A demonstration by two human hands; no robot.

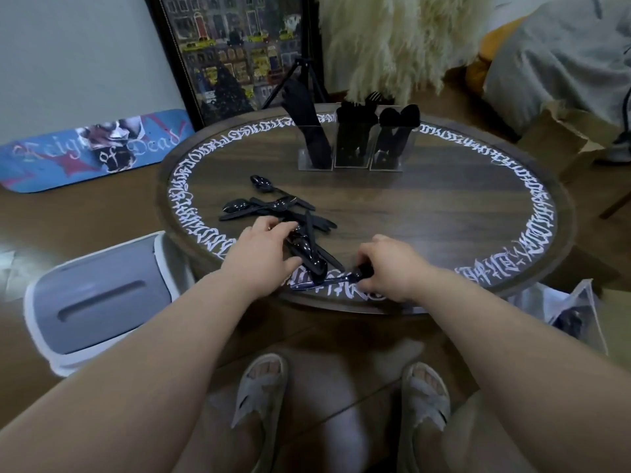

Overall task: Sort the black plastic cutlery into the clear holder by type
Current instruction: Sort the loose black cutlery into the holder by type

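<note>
- Round wooden table (pixel 426 213): dark grain top ringed with white ornamental lettering; it serves as the landmark for every item below.
- Grey lidded bin (pixel 99 298): on the floor just left of the table, smooth plastic with a white rim.
- Clear holder (pixel 350 145): three upright transparent compartments on the far side of the table; knives fill the left one, forks the middle, spoons the right.
- Loose cutlery pile (pixel 273 208): glossy black plastic spoons and other pieces lying crossed on the table's near-left part, well apart from the holder.
- Left hand (pixel 266 252): at the table's near edge, fingers curled over several pieces from the pile, apparently gathering them.
- Right hand (pixel 389 268): beside it at the near rim, pinching the end of a black utensil (pixel 327 279) that lies along the lettering; its type cannot be told.
- Risk, as a judgement: the slick, thin handles overlap, so lifting one may drag neighbours over the near edge, and a mixed handful could land in the wrong compartment.
</note>
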